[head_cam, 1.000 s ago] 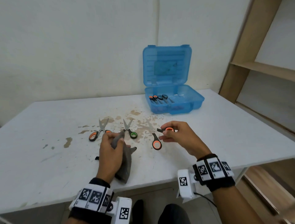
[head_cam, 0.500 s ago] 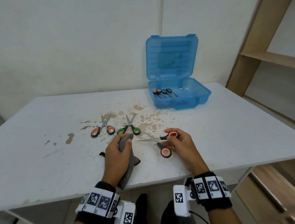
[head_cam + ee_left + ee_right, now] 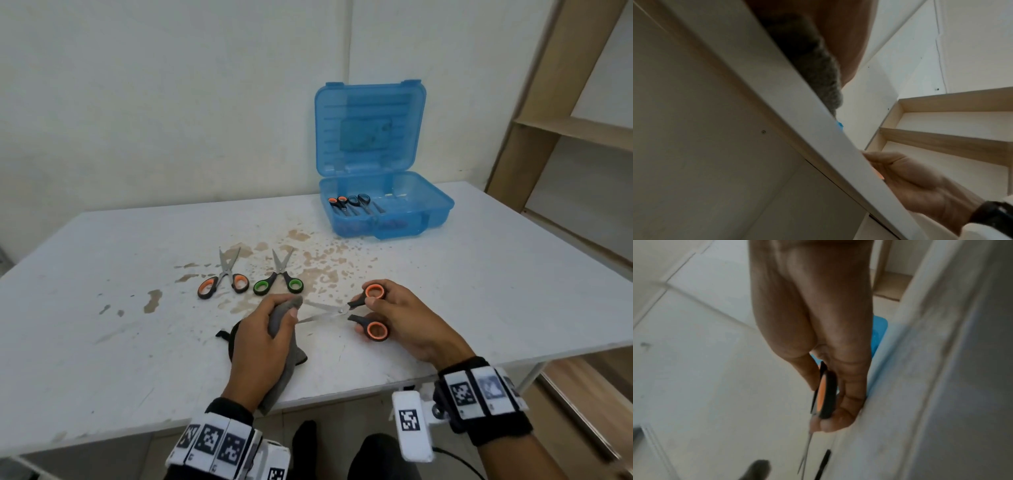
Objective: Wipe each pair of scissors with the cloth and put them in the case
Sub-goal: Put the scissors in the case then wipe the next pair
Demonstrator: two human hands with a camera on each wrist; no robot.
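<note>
My right hand (image 3: pixel 380 308) grips the orange-and-black handles of a pair of scissors (image 3: pixel 346 312), held just above the white table with the blades spread and pointing left. My left hand (image 3: pixel 270 325) grips a grey cloth (image 3: pixel 286 310), whose top end touches the blade tips. The right wrist view shows those scissors (image 3: pixel 825 392) edge-on between my fingers. Another orange-handled pair (image 3: pixel 224 279) and a green-handled pair (image 3: pixel 279 279) lie open on the table beyond my left hand. The open blue case (image 3: pixel 438 205) stands at the back with several scissors inside.
Brown stains cover the white table (image 3: pixel 102 342) around the loose scissors. A wooden shelf unit (image 3: pixel 561 130) stands to the right of the table. The wall runs close behind the case. My legs show below the table's near edge.
My right hand lifted the orange-handled scissors, turned the blades to point left and spread them. The blade tips now meet the cloth in my left hand, which stayed near the table's front.
</note>
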